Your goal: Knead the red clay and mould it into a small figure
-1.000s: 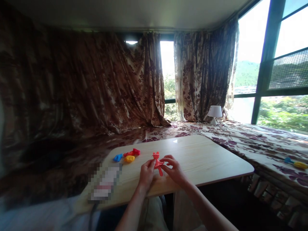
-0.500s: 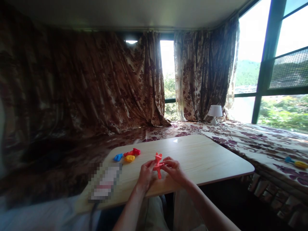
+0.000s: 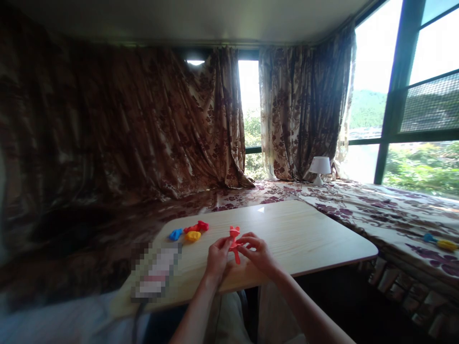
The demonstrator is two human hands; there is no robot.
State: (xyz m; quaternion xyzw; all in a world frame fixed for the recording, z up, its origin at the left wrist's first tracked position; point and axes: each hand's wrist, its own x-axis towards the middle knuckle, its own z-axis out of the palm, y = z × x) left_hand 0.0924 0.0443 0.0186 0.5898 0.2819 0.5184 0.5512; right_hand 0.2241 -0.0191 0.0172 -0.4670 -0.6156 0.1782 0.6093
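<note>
Between my two hands, just above the near part of the table, is a small coral-red figure (image 3: 234,233) with two ear-like points on top and a narrow piece hanging below. My left hand (image 3: 217,255) pinches its left side between thumb and fingers. From the other side, the thumb and fingertips of my right hand (image 3: 258,252) close on its right side, partly covering it. What the figure is made of I cannot tell. Farther left on the table lie a blue lump (image 3: 175,234), a red lump (image 3: 197,227) and a yellow lump (image 3: 192,236), close together.
The pale wood table (image 3: 308,239) has rounded corners. A blurred-out oblong object (image 3: 157,272) with a cable lies at its left. Beyond stands a white lamp (image 3: 320,166) on a flowered cover. A yellow and blue item (image 3: 446,245) lies at far right.
The figure has shifted very slightly left and tilted a little. My right fingertips have moved a little along its right side; both hands stay on it.
</note>
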